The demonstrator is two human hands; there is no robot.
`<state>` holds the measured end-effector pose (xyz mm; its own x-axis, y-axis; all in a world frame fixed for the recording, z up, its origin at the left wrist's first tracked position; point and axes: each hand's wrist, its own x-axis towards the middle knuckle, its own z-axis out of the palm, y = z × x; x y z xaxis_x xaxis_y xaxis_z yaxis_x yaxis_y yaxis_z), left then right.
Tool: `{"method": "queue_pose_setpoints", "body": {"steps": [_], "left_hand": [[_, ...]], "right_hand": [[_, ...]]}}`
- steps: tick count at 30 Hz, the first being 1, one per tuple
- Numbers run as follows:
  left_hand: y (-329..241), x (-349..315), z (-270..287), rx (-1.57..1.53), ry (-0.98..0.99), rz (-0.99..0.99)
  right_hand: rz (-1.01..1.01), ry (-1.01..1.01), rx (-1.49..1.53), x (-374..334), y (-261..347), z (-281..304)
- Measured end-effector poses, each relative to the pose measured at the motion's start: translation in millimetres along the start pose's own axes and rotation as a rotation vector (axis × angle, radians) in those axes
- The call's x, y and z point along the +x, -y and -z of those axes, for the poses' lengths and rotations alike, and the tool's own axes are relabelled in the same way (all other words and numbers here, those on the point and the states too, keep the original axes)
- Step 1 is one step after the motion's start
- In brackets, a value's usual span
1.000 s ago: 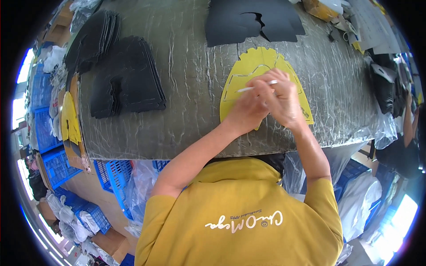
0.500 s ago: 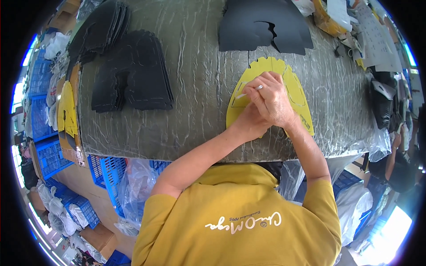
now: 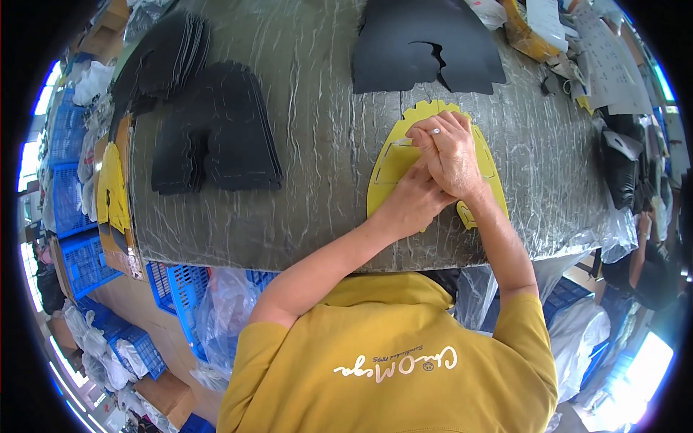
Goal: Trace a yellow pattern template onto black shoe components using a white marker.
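A yellow arched template [image 3: 390, 169] with a notched top edge and cut slots lies on the table in front of me. My right hand [image 3: 453, 159] is closed over its middle, gripping a slim white pen [image 3: 435, 131] whose end shows above the fingers; the rest of it is mostly hidden. Under and beside that hand, my left hand [image 3: 415, 198] rests on the template with its fingers stretched out, partly covered by the right hand.
Black cut sheets [image 3: 429, 54] lie beyond the template. Stacks of black pieces [image 3: 234, 130] stand to the left, near another yellow template [image 3: 112, 191] at the table's left edge. A yellow container [image 3: 530, 36] and papers [image 3: 613, 65] are at the far right. Blue crates [image 3: 188, 296] stand below the table.
My right hand has moved slightly right over the template, and the pen has tilted so less of it shows. The view has shifted a little, so the table's contents sit lower.
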<state>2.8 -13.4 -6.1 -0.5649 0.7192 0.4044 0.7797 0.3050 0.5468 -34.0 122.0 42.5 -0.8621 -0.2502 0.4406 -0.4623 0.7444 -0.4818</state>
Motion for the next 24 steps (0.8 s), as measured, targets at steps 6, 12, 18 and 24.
{"method": "queue_pose_setpoints", "body": {"steps": [6,12,18,24], "left_hand": [[1.5,-1.1,-2.1,-0.012,0.032,0.011],[0.8,0.3,-2.2,0.102,-0.081,-0.054],[-0.5,3.5,-0.9,0.101,-0.104,-0.066],[-4.6,4.6,5.1,0.15,-0.018,-0.031]], "right_hand": [[-0.041,-0.02,0.009,-5.9,0.3,-0.3],[-0.086,-0.034,-0.014,-13.6,-3.0,7.1],[-0.072,-0.057,-0.024,-19.8,-9.4,13.6],[-0.13,-0.068,-0.039,-24.9,-22.1,23.1]]}}
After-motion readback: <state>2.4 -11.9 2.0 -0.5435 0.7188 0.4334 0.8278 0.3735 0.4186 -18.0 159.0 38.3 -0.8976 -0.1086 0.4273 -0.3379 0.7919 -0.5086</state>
